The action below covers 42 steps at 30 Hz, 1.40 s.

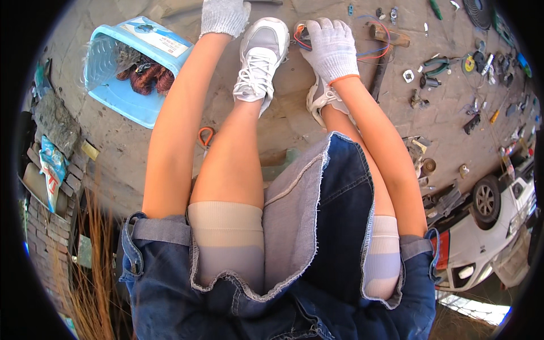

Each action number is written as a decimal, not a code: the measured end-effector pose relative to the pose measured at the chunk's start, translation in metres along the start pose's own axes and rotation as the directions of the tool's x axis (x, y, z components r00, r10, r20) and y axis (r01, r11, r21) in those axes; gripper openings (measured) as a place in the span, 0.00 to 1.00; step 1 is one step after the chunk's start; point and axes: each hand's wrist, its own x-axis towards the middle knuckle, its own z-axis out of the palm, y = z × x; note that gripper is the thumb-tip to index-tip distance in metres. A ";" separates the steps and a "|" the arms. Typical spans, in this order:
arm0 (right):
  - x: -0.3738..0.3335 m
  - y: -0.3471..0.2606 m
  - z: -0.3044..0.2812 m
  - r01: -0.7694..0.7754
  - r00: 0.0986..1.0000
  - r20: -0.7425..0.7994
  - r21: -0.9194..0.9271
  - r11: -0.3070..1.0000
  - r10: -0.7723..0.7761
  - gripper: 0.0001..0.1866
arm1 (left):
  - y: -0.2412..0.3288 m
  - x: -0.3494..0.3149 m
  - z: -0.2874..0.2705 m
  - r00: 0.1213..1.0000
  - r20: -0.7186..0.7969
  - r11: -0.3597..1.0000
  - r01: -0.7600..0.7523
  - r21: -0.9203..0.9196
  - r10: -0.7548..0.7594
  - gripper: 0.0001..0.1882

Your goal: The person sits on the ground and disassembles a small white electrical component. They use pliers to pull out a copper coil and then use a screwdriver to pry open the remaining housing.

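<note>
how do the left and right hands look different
The left hand is cut off by the upper edge; the right hand shows down to the curled fingers. The right hand's glove has an orange cuff edge; the left hand's shows none. Both wear pale knit gloves.

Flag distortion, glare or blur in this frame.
Head view, right rim: car looks warped, fisheye corners black; head view, lower right: a strip looks blown white; head view, upper middle: right hand and left shoe look fairly sharp.
</note>
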 end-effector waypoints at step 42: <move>-0.032 0.023 0.009 -0.143 0.967 -0.204 0.055 0.988 0.151 0.18 | 0.015 0.001 -0.029 0.980 -0.190 0.989 -0.085 -0.120 0.061 0.09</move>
